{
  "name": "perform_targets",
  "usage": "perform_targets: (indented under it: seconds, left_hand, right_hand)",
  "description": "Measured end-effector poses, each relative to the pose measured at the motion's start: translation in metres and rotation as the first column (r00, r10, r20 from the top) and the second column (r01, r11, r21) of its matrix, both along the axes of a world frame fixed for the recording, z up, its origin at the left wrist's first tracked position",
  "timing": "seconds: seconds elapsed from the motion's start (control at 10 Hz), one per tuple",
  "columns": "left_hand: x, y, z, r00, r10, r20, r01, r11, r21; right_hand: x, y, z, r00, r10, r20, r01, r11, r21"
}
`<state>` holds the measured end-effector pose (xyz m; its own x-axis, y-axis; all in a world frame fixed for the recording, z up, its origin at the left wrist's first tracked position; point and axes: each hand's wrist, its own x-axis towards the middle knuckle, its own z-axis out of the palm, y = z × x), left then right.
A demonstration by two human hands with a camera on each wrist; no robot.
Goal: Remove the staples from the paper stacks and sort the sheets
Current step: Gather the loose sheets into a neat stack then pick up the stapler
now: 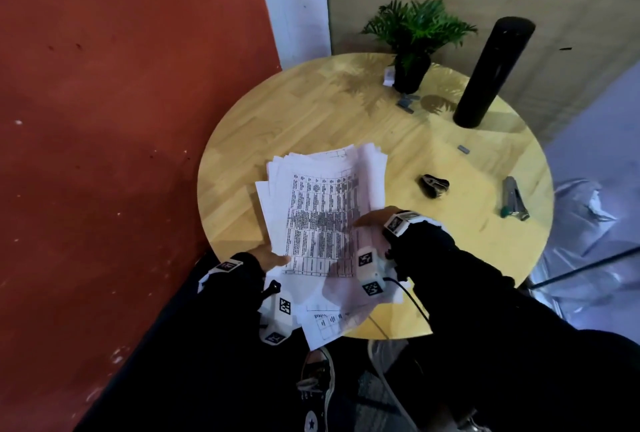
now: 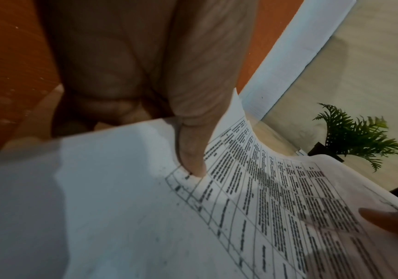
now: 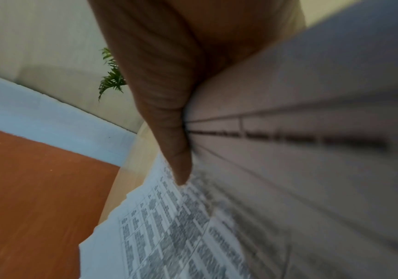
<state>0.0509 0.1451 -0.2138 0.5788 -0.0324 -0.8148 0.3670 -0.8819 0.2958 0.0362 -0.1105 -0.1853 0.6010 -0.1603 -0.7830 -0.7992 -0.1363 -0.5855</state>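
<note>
On round wooden table (image 1: 311, 113): both hands (image 1: 273, 257) (image 1: 372, 218) pinch thin printed sheets (image 1: 322, 210), fanned.

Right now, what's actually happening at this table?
A person stands at a round wooden table holding a loose, fanned stack of printed sheets. The left hand pinches the sheets' near left edge; the right hand grips the right edge. The black staple remover and the stapler lie untouched on the table to the right.
</note>
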Motion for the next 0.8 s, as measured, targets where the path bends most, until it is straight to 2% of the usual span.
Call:
perform_targets:
  seconds: [0.1, 0.2, 0.3, 0.4, 0.5, 0.6, 0.7, 0.8]
  left_hand:
    - [0.000, -0.003, 0.001, 1.000, -0.016, -0.016, 0.016, 0.999, 0.038]
    - [0.001, 0.002, 0.003, 1.000, -0.017, -0.020, 0.018, 1.000, 0.026]
    - [0.009, 0.014, -0.018, 0.999, 0.014, -0.034, -0.016, 0.997, -0.071]
    - [0.005, 0.008, 0.011, 0.980, 0.197, 0.006, -0.188, 0.944, -0.270]
    - [0.016, -0.003, 0.031, 0.892, 0.450, -0.046, -0.387, 0.706, -0.593]
    - [0.032, -0.023, 0.048, 0.821, 0.542, -0.177, -0.484, 0.499, -0.719]
    - [0.043, -0.040, 0.049, 0.803, 0.586, -0.113, -0.495, 0.548, -0.674]
    - [0.036, -0.053, 0.041, 0.889, 0.452, -0.079, -0.432, 0.768, -0.473]
  right_hand:
    - [0.001, 0.007, -0.003, 0.998, 0.069, 0.002, -0.069, 0.997, -0.048]
    - [0.006, 0.018, 0.006, 0.997, 0.027, 0.069, -0.019, 0.995, -0.103]
    - [0.010, 0.018, 0.013, 0.983, 0.087, 0.164, -0.063, 0.987, -0.146]
    - [0.006, 0.002, 0.040, 0.924, 0.110, 0.365, -0.073, 0.991, -0.114]
    - [-0.002, -0.028, 0.078, 0.867, 0.048, 0.497, -0.125, 0.985, 0.121]
    - [-0.004, -0.059, 0.078, 0.888, 0.005, 0.460, -0.172, 0.931, 0.322]
    - [-0.011, -0.073, 0.051, 0.929, -0.030, 0.370, -0.039, 0.983, 0.178]
    - [-0.023, -0.066, 0.026, 0.939, -0.061, 0.338, 0.090, 0.994, -0.069]
